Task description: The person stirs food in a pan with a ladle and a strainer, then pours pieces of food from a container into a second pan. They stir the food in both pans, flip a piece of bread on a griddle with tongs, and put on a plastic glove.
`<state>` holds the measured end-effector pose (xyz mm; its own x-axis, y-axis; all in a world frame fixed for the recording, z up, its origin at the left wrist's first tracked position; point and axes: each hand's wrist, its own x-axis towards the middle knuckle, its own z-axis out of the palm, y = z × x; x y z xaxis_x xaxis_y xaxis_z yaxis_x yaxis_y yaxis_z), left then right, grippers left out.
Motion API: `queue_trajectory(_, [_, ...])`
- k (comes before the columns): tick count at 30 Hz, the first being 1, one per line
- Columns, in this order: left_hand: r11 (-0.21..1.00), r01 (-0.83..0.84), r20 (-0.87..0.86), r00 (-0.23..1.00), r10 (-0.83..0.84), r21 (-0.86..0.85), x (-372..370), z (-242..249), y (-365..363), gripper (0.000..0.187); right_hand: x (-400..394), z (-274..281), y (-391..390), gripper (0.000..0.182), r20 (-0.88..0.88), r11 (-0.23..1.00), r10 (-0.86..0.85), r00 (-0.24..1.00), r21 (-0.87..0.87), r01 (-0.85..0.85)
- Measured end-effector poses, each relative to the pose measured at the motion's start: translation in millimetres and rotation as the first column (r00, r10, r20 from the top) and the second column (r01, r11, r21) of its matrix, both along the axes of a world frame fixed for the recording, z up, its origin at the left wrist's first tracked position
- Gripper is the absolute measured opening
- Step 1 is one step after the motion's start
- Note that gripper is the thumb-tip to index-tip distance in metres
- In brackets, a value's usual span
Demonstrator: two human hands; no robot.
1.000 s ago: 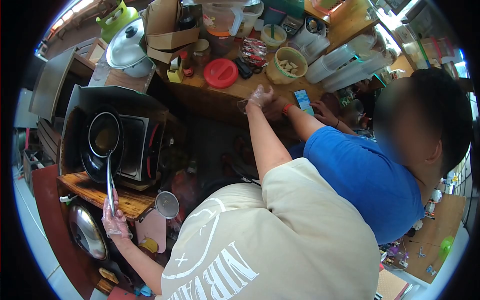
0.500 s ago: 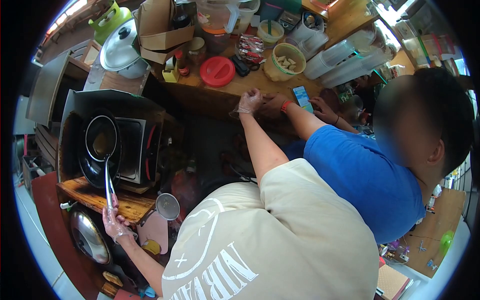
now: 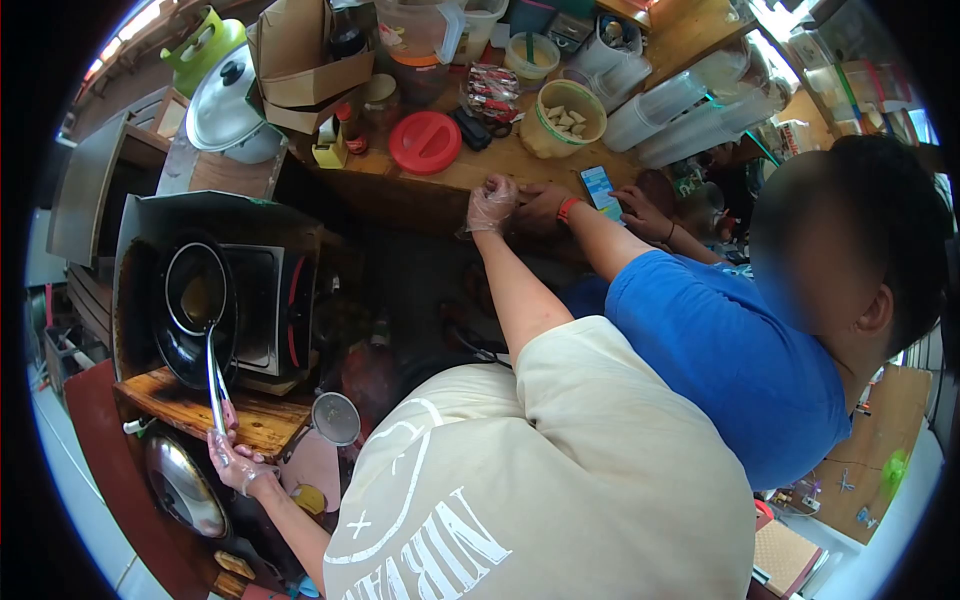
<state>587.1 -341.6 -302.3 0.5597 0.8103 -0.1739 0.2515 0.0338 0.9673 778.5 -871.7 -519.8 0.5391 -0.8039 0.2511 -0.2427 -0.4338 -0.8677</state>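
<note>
My left hand (image 3: 238, 464), in a clear plastic glove, is closed around the end of a long-handled strainer (image 3: 214, 385). The strainer's round rim lies within a dark wok (image 3: 172, 355), and something brownish shows inside it. At the front edge of the wooden table, my right hand (image 3: 492, 205), also gloved, is curled into a fist. Whatever it holds, if anything, is hidden. Just beside it is the hand (image 3: 541, 207) of a person in a blue shirt, with a red wristband. That person's other hand (image 3: 645, 212) touches a phone (image 3: 601, 192).
A red lid (image 3: 424, 142), a tub of pale pieces (image 3: 562, 118) and stacked plastic cups (image 3: 660, 110) stand on the table. A small sieve (image 3: 336, 418) hangs beside the stove's wooden ledge (image 3: 262, 421). A large lidded pot (image 3: 222, 110) stands behind the stove.
The view has shifted slightly. My left hand keeps the strainer in the wok with little movement. My right fist has turned a little beside the other person's hand.
</note>
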Motion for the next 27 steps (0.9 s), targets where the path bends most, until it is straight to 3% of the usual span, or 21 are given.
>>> queue_trajectory(27, [0.994, -0.081, 0.005, 0.997, 0.08, 0.071, 5.1, -4.7, -8.1, 0.025, -0.7, 12.4, 1.1, 0.024, -0.042, 0.998, 0.024, 0.999, 0.059, -0.021])
